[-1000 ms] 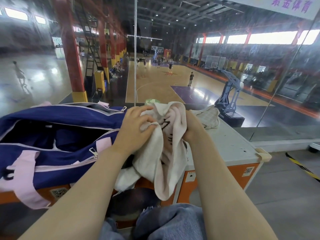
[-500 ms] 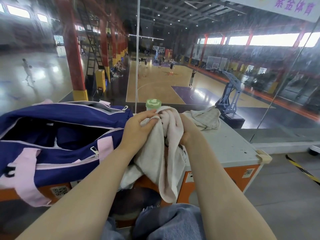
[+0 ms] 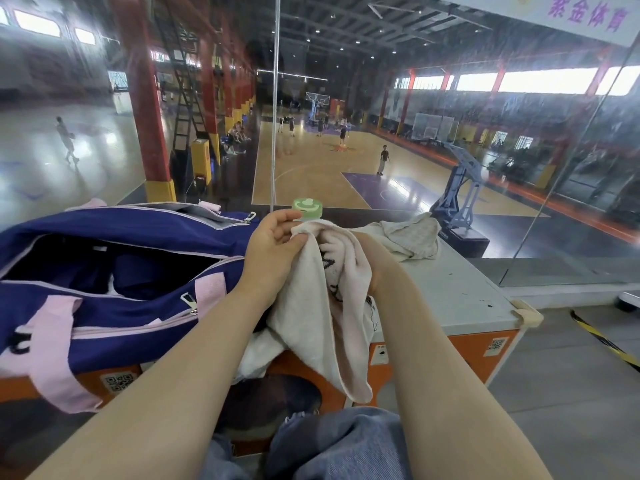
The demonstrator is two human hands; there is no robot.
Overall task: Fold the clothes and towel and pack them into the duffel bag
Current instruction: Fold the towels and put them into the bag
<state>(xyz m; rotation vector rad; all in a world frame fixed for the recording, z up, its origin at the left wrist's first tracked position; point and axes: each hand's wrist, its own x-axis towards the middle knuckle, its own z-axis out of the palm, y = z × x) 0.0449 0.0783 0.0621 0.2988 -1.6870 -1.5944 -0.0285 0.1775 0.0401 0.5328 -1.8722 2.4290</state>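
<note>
Both hands hold a cream and pale pink towel [image 3: 322, 306] up over the front edge of the desk [image 3: 460, 292], which has a grey top and orange front; the left hand [image 3: 273, 251] pinches the towel's top edge between thumb and curled fingers, while the right hand [image 3: 372, 258] is wrapped in the cloth, its fingers hidden, though the folds bunch around it as if gripped; the towel hangs in long folds past the front edge of the desk, with dark stitched marks showing in the crease between the 2 hands, and its lowest corner dangles over the person's lap in blue jeans [image 3: 332, 445].

The duffel bag [image 3: 114, 271], navy with pink straps, lies on the left part of the desk, just beside the left wrist; its main zip is open and the inside looks dark, with a small white patch showing deep within; 1 pink strap hangs over the desk's front edge.

A second pale cloth [image 3: 405, 233] lies crumpled near the far edge of the desk, behind the right hand; a green bottle cap [image 3: 307, 209] shows just above the left fingers at the far edge.

Beyond the glass wall [image 3: 519, 168] lies a basketball court with several players.
</note>
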